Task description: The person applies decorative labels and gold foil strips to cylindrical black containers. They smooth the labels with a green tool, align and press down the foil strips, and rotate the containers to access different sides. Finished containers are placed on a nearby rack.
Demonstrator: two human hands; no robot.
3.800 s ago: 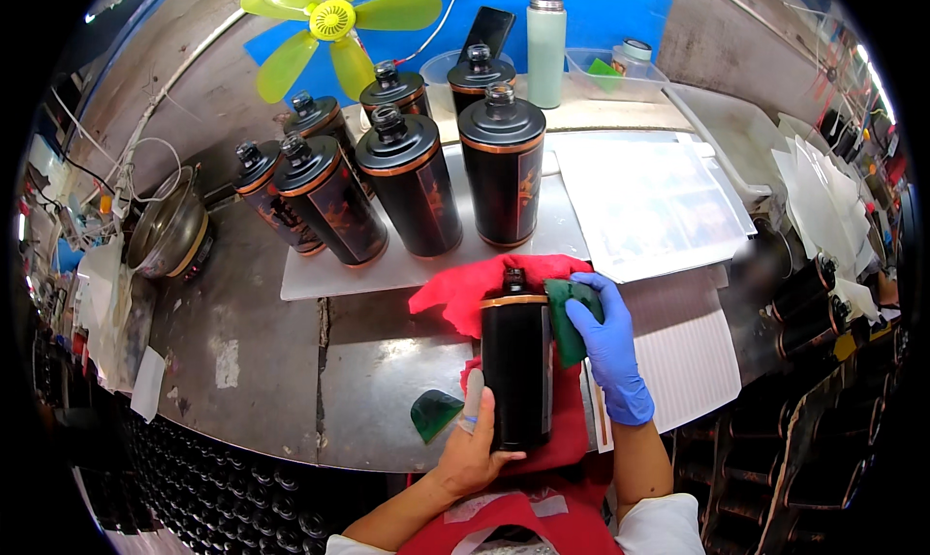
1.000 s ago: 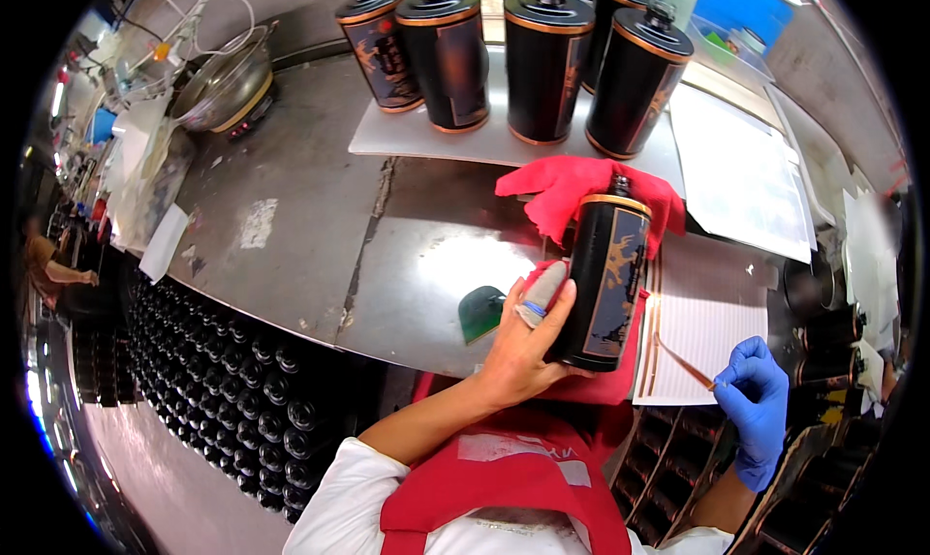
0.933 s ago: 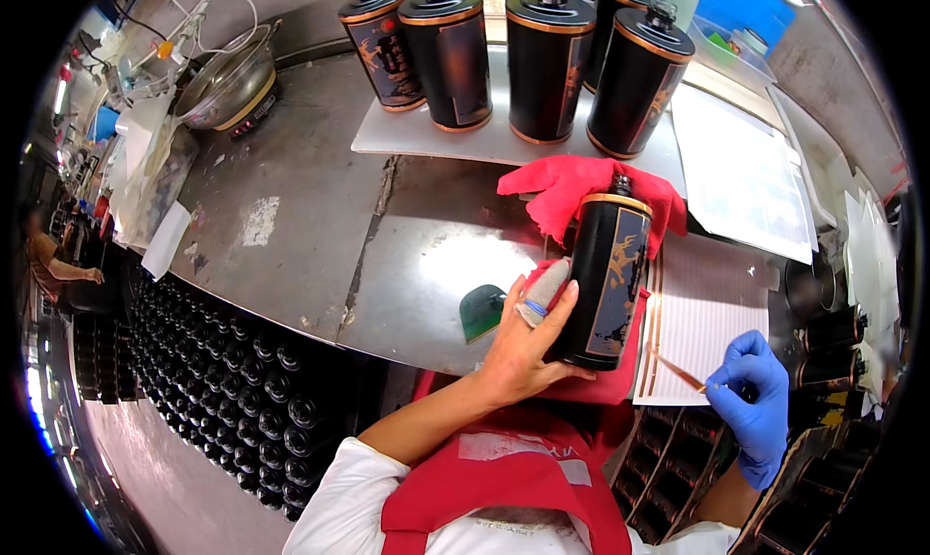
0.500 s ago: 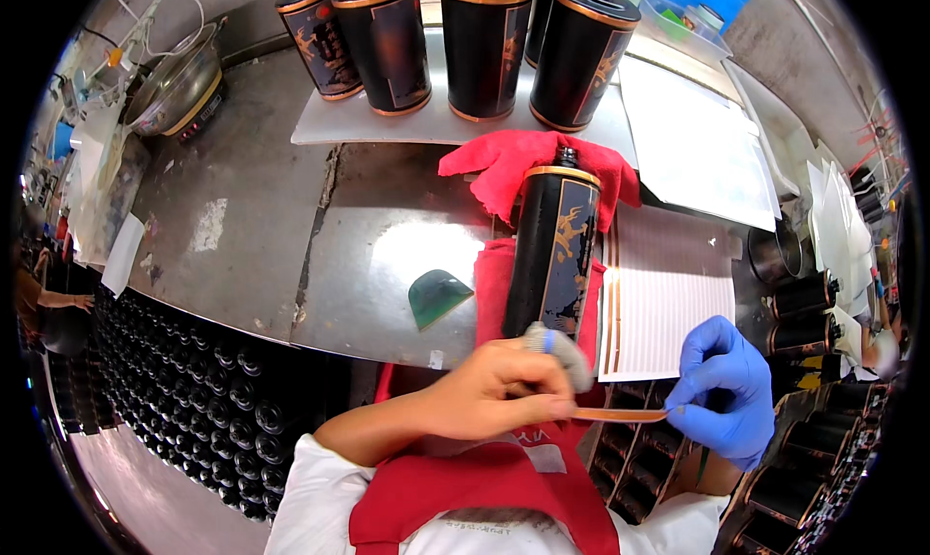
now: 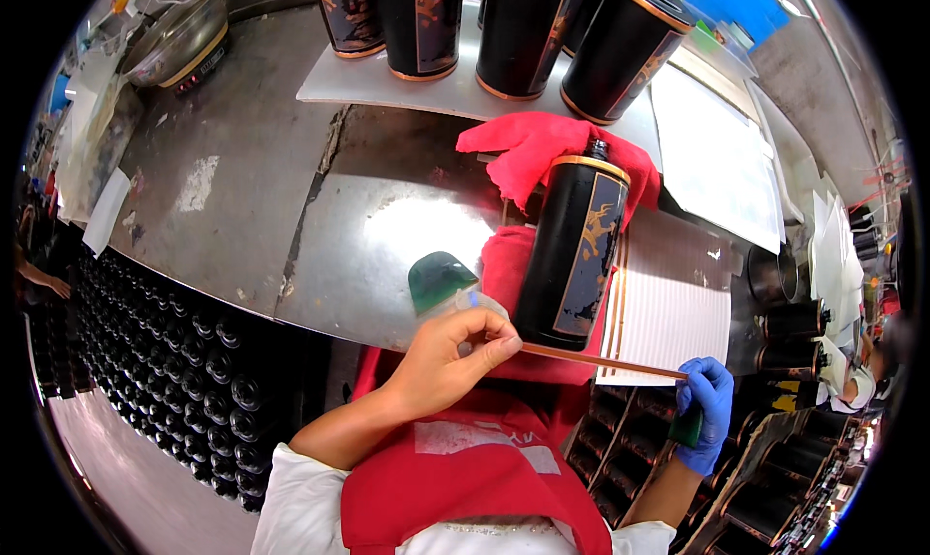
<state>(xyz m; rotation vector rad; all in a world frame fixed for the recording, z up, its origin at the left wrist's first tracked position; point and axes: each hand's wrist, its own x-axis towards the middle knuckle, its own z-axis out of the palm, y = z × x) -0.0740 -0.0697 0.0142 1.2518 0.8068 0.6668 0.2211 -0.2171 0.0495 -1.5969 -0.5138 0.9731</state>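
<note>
A thin copper-brown strip (image 5: 603, 360) stretches between my two hands, in front of the base of a black bottle (image 5: 570, 255). My bare left hand (image 5: 446, 356) pinches one end between thumb and finger; whitish wrapping (image 5: 481, 304) shows at a fingertip. My right hand (image 5: 707, 395), in a blue glove, grips the other end. A dark green piece (image 5: 686, 426) sits against its palm. The bottle has gold edging and a dark, gold-figured label, and lies tilted on a red cloth (image 5: 506, 255). A green, round-edged flat scraper (image 5: 441, 276) rests left of the bottle.
A white sheet with brown strips (image 5: 668, 313) lies right of the bottle. Several black bottles (image 5: 528, 37) stand on a board (image 5: 339, 85) behind. Paper sheets (image 5: 717, 158) are at the far right, a metal pan (image 5: 174, 42) far left. Crowded bottles (image 5: 165, 371) stand below the table's left edge.
My hands have drawn apart, so a longer length of strip shows. The left hand moved left, near the scraper; the right moved slightly lower. The whole view has shifted a little.
</note>
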